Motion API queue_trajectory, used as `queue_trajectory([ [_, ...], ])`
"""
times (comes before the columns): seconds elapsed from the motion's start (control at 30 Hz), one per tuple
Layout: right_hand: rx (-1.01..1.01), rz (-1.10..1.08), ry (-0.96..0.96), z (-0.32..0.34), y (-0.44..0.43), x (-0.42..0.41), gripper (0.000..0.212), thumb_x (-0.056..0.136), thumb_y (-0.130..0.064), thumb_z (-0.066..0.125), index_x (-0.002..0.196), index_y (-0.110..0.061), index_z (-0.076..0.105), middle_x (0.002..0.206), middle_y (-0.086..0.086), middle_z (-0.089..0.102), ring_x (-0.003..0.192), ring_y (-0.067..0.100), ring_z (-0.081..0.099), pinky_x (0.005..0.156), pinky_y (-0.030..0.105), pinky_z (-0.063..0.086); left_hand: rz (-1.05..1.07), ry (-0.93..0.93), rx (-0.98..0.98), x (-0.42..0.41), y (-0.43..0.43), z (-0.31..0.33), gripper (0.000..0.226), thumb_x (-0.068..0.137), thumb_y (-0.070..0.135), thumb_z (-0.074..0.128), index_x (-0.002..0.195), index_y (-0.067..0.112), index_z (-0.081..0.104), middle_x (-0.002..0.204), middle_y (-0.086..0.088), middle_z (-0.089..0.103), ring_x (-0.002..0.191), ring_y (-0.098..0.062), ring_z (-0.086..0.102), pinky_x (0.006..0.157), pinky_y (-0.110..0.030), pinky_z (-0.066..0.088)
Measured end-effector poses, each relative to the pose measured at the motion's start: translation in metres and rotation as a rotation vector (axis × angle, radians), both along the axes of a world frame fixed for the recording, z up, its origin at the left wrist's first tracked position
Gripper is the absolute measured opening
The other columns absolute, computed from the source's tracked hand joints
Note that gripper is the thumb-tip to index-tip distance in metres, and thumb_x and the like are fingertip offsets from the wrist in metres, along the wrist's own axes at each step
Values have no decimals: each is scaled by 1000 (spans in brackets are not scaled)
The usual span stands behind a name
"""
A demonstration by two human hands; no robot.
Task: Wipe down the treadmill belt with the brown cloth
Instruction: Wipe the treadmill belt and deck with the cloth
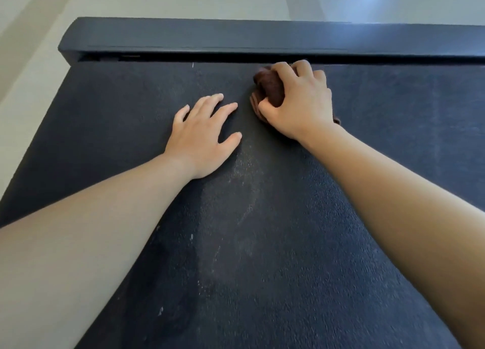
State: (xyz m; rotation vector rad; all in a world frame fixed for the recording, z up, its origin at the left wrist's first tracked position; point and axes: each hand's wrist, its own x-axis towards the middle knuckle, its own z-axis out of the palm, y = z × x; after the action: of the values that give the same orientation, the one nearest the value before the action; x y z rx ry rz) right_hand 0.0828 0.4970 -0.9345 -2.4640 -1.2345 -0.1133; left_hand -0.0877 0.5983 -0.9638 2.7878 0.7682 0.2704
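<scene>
The right hand (299,102) curls its fingers round a bunched brown cloth (270,87) and presses it onto the dark textured treadmill belt (262,243), close under the dark cover bar (210,36) at the belt's far end. The left hand (202,136) lies flat just beside it, fingers spread — bracing, it seems. A pale dusty streak (246,181) runs from between the hands toward the person, so the next stroke probably pulls back and leftward.
</scene>
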Motion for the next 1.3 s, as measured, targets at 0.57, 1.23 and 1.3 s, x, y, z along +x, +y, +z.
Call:
queue_trajectory([
  [0.57, 52, 250, -36, -1, -152, -218, 52, 70, -51, 60, 116, -26, 57, 124, 5, 52, 106, 38, 48, 75, 44, 47, -139, 96, -50, -162, -57, 18, 55, 95, 41, 37, 147, 25, 27, 157, -1, 17, 145, -21, 12, 115, -44, 11],
  [1.23, 11, 311, 8, 6, -185, -281, 54, 72, -53, 53, 119, -26, 56, 127, 6, 50, 109, 39, 46, 78, 46, 47, -84, 39, -26, -232, -90, 17, 47, 96, 30, 44, 142, 22, 38, 153, -3, 28, 142, -25, 22, 113, -46, 18],
  [1.3, -2, 341, 1, 6, -201, -294, 54, 70, -51, 57, 117, -25, 58, 127, 7, 51, 109, 39, 47, 76, 46, 48, -86, 41, -21, -232, -90, 17, 47, 96, 29, 45, 142, 21, 38, 153, -4, 29, 142, -26, 24, 113, -47, 20],
])
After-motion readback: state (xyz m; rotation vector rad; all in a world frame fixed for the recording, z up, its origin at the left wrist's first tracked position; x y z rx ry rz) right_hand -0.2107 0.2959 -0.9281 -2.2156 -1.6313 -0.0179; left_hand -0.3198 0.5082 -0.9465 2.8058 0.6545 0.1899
